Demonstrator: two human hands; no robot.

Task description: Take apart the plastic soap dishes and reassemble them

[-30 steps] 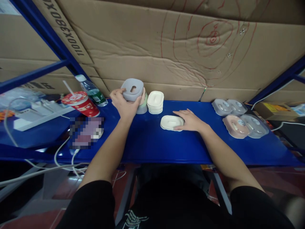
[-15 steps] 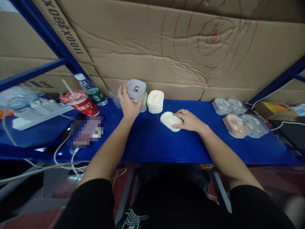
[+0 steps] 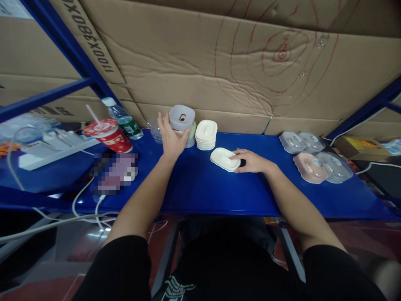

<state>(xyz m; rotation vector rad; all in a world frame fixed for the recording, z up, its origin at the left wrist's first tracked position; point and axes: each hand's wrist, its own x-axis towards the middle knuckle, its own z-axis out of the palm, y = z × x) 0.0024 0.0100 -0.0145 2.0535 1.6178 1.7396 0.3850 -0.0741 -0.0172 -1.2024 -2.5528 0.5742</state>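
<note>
My left hand (image 3: 173, 141) is wrapped round a pale grey, rounded-square cup-like piece (image 3: 182, 118) that has a slot in its floor. This piece sits at the top of a stack whose lower part is mostly hidden by the hand. Just right of it stands a stack of cream rounded-square pieces (image 3: 206, 136). My right hand (image 3: 253, 161) has its thumb and fingers closed at the right end of a cream oval dish-like piece (image 3: 223, 157), which lies on the blue table (image 3: 219, 192). Clear plastic shells (image 3: 154, 133) show behind the left hand.
Clear-lidded cases (image 3: 310, 166) lie to the right. On the left are a red paper cup with a straw (image 3: 109, 138), a water bottle (image 3: 125, 123), a power strip (image 3: 59, 150) and white cables (image 3: 77, 200). A cardboard wall (image 3: 175, 62) closes off the back.
My right fingers have shifted slightly right, toward the end of the cream oval piece, uncovering more of its top. The left hand keeps its grip. The whole view has shifted a little.
</note>
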